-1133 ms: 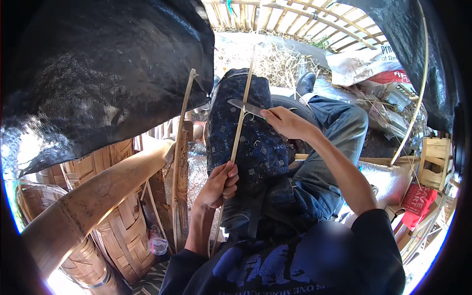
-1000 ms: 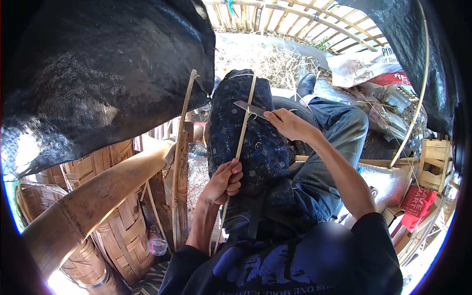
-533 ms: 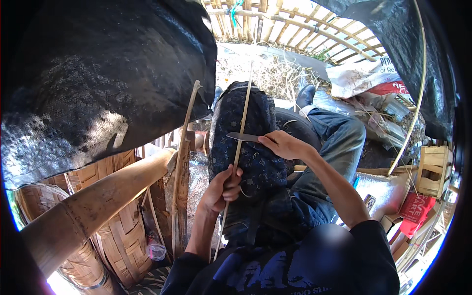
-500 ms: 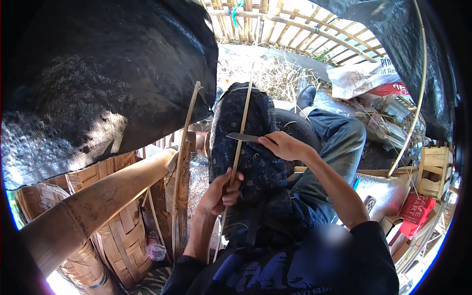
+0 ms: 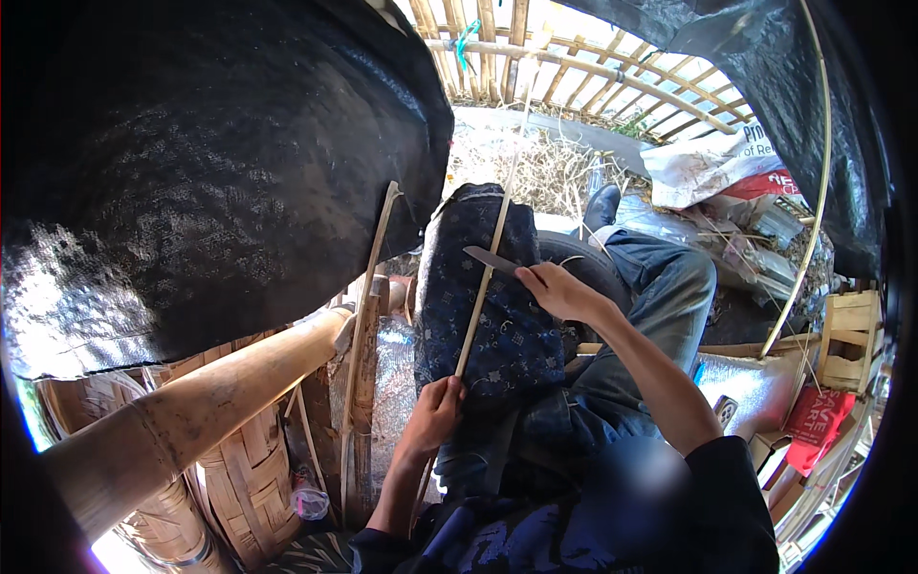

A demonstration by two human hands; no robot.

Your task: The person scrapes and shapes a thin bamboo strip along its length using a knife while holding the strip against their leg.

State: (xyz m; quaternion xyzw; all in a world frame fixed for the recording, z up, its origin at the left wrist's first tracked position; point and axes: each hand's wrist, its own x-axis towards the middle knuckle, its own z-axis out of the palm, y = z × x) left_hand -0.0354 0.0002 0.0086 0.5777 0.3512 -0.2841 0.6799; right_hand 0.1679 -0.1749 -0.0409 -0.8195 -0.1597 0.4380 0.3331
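My right hand (image 5: pixel 566 291) is closed round the handle of a knife (image 5: pixel 491 259). Its blade points left and lies across a long, thin bamboo strip (image 5: pixel 475 322). My left hand (image 5: pixel 437 413) grips the strip lower down, close to my body, with the fingers wrapped round it. From there the strip slants up and away over a dark blue patterned cloth (image 5: pixel 449 316) draped across my leg. The knife's handle is mostly hidden in my fist.
A thick bamboo pole (image 5: pixel 206 407) and woven bamboo baskets (image 5: pixel 244 488) stand at the left, below a black tarp (image 5: pixel 239 182). At the right are a red bag (image 5: pixel 818 426) and a wooden crate (image 5: pixel 849 335). Beyond lies a slatted bamboo fence (image 5: pixel 574 72).
The view has shifted slightly. The strip's far end now leans more to the right, and the left fingers have closed more fully round it. The knife blade tilts differently, its tip now higher.
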